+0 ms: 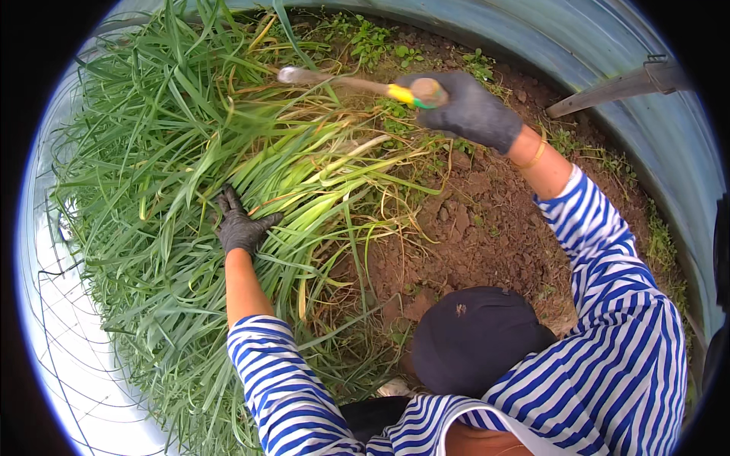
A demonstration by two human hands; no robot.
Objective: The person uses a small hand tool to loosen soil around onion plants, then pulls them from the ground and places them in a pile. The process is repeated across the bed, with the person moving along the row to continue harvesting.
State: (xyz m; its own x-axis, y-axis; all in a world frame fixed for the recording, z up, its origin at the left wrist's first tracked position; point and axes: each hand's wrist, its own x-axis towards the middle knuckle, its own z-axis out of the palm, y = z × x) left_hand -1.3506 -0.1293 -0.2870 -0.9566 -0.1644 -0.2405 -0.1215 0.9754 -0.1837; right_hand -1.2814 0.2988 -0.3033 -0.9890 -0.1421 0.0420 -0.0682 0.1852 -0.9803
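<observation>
My left hand (242, 225), in a dark glove, lies on a dense stand of long, flat, leek-like leaves (171, 142). Its thumb and fingers are spread, and the leaves under it lean over. Paler lower stalks (319, 199) fan out to the right of it, mixed with yellowed blades. Farther up and to the right, my gloved right hand (473, 108) grips a short-handled hand tool (359, 84) with a yellow and green band. Motion blurs the tool, and its shiny tip points left above the plants. Its exact kind cannot be told.
Reddish-brown soil (485, 216) with clods and small weeds (370, 43) borders the plants. Bluish plastic sheeting (542, 34) curves around the top and right, where a slanting post (616, 88) stands. My dark-clad knee (479, 342) is low in view. Wire mesh (63, 336) shows at left.
</observation>
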